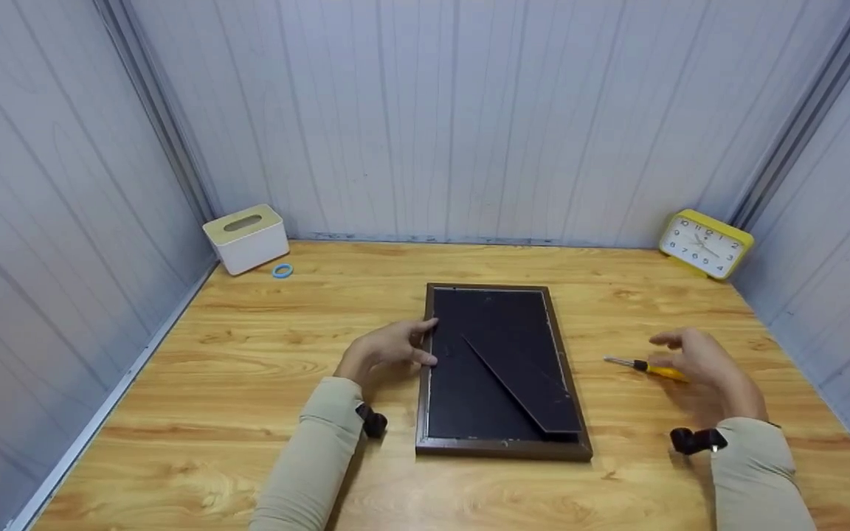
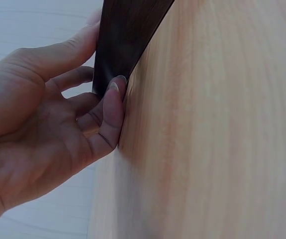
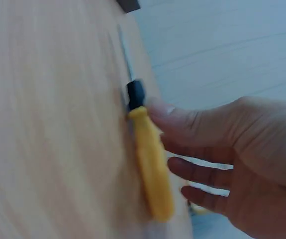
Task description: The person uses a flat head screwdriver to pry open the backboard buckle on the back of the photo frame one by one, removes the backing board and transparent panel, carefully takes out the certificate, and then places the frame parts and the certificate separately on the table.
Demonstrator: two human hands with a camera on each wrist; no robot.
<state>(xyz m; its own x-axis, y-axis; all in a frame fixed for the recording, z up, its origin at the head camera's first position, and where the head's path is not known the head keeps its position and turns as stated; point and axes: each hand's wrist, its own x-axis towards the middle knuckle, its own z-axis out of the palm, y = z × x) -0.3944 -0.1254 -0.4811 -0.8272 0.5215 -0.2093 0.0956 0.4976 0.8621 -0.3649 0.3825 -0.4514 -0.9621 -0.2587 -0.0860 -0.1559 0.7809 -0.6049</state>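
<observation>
A picture frame [image 1: 495, 446] with a dark brown border lies face down on the wooden table, its black back and slanted stand flap [image 1: 524, 391] upward. My left hand [image 1: 393, 343] holds the frame's left edge, thumb and fingers on either side of the brown border [image 2: 125, 40] in the left wrist view. To the right of the frame is a screwdriver [image 1: 646, 366] with a yellow handle [image 3: 152, 169], black collar and thin metal shaft. My right hand [image 1: 702, 358] is right beside that handle, thumb close to the collar and other fingers loosely bent, not wrapped around it.
A white tissue box [image 1: 251, 247] with a pale wooden lid stands at the back left, a small blue ring [image 1: 282, 271] beside it. A yellow alarm clock [image 1: 705, 243] stands at the back right. Panelled walls [image 1: 425, 125] enclose the table [image 1: 196, 413] at the back and both sides.
</observation>
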